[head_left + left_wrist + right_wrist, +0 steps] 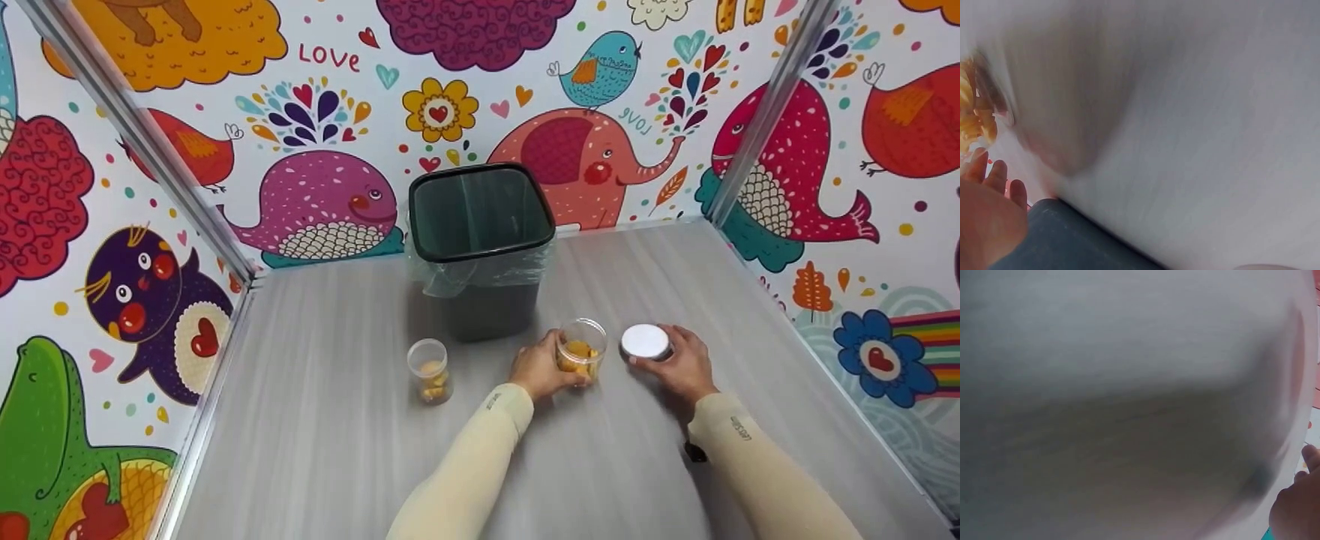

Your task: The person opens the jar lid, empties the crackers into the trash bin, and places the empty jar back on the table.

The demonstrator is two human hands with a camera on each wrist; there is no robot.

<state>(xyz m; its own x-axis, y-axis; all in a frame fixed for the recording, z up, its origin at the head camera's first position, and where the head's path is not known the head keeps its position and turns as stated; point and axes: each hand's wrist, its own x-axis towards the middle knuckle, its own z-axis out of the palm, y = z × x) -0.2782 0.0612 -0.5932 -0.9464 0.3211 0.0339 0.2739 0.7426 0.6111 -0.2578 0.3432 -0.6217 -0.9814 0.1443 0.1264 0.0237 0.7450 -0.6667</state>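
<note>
My left hand (pixel 541 367) grips a clear open-topped jar (pixel 582 366) with yellow-orange pieces inside, just above or on the grey table. In the left wrist view those yellow pieces (pixel 972 112) show at the left edge, beside the fingers (pixel 997 175). To the right of the jar, my right hand (pixel 686 366) holds a round white lid (pixel 645 341) between thumb and fingers, flat side up. Only part of the right hand (pixel 1297 506) shows in the right wrist view, where the lid is hidden.
A second clear jar (pixel 430 371) with yellow pieces stands left of my left hand. Behind both jars is a dark bin (pixel 491 304) lined with a clear plastic bag. Printed wall panels (pixel 322 202) enclose the grey table (pixel 322 420) at the back and sides.
</note>
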